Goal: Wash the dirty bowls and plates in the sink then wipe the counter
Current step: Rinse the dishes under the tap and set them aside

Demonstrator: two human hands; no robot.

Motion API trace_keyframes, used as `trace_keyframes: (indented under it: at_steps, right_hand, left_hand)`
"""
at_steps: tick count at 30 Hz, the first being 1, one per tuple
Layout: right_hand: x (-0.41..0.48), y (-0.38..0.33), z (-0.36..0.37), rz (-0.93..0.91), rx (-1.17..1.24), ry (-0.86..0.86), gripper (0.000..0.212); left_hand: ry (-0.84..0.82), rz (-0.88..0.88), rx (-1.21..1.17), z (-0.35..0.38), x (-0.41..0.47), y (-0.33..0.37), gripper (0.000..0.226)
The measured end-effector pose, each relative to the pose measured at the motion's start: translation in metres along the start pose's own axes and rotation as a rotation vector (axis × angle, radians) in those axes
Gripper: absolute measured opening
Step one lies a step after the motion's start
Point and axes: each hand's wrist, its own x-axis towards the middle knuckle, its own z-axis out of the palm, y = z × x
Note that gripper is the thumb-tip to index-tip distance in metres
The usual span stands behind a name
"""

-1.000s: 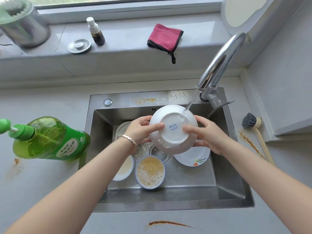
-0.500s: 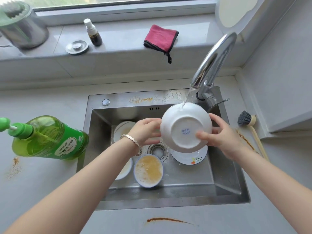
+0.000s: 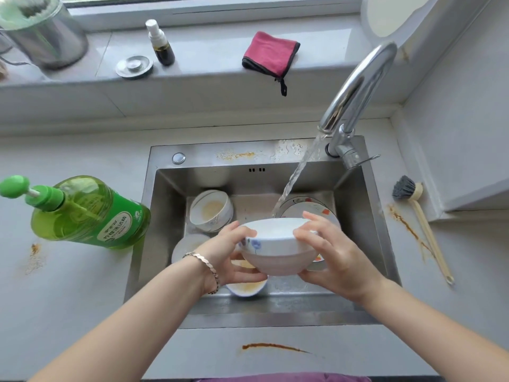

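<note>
I hold a white bowl with a blue flower print upright over the steel sink. My left hand grips its left side and my right hand its right side. Water streams from the faucet to just behind the bowl. Below lie a dirty bowl at the back left, another dirty bowl partly hidden under my left hand, a white plate on the left and a patterned plate behind the held bowl.
A green dish soap bottle stands left of the sink. A dish brush lies on the right counter. Brown stains mark the counter. On the sill sit a red cloth, a spray bottle, a drain lid and a metal pot.
The bowl was bottom-up facing me under the stream; I turned it upright and brought it lower and nearer, out of the water. The view shifted closer to the sink.
</note>
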Motion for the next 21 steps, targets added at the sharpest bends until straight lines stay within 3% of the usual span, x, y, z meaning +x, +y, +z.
trace_keyframes:
  at_steps: [3,5,7,9,11,14,17,21]
  right_hand:
    - [-0.002,-0.005,0.002,0.155,0.074,-0.041,0.074]
    - [0.001,-0.011,-0.002,0.42,0.207,-0.069,0.093]
    - [0.0,-0.014,-0.009,0.782,0.498,-0.05,0.104]
    - [0.001,-0.012,-0.019,1.082,0.954,0.011,0.096]
    - [0.007,-0.01,-0.026,1.286,1.336,-0.007,0.072]
    - [0.018,-0.011,-0.023,1.384,1.425,-0.152,0.029]
    - [0.023,-0.007,-0.013,1.34,1.37,-0.113,0.029]
    - [0.024,-0.002,-0.002,1.292,1.385,0.064,0.04]
  left_hand:
    - [-0.004,0.111,0.008,0.006,0.0,-0.002,0.017]
    - [0.001,0.206,0.056,0.007,0.001,-0.001,0.027]
    - [0.027,0.316,0.098,0.007,0.003,-0.001,0.04]
    - [0.056,0.407,0.125,0.006,0.004,-0.001,0.049]
    - [0.083,0.472,0.145,0.004,0.006,-0.002,0.056]
    - [0.07,0.525,0.171,0.004,0.011,-0.005,0.059]
    - [0.057,0.57,0.215,0.001,0.019,-0.005,0.062]
    - [0.001,0.582,0.264,-0.006,0.026,0.003,0.062]
